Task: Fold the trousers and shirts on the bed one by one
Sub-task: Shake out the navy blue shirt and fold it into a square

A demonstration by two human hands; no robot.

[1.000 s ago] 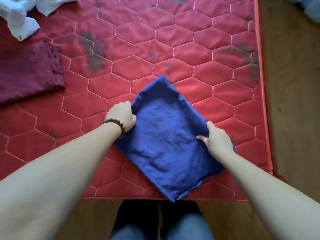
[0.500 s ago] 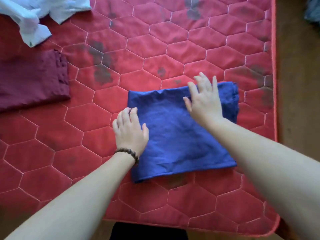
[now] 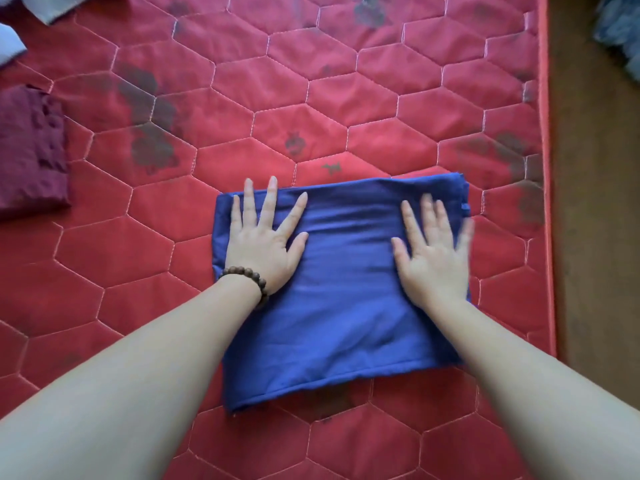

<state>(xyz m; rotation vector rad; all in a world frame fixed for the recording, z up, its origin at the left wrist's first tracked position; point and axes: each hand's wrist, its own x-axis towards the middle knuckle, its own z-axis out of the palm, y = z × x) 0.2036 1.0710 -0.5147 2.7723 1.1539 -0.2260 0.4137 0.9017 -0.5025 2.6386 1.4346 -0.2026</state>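
I see the red quilted bed cover with hexagon stitching (image 3: 346, 98) filling most of the view, with a strip of brown wooden floor (image 3: 595, 202) along its right edge. On its near right part lies the blue folded cloth garment (image 3: 346, 299), a flat rectangle, squared to the bed edge. At the far left sits a dark maroon folded garment (image 3: 31, 150), well apart from the blue one, and a pale white crumpled garment (image 3: 10, 46) shows at the far left corner. My left hand (image 3: 265, 244) lies flat on the blue garment's left part, fingers spread, a brown beaded bracelet (image 3: 247, 277) at the wrist. My right hand (image 3: 433, 258) presses flat on its right part, fingers straight, slightly blurred. Half a second ago the right hand was farther up at the far edge; both palms now sit level.
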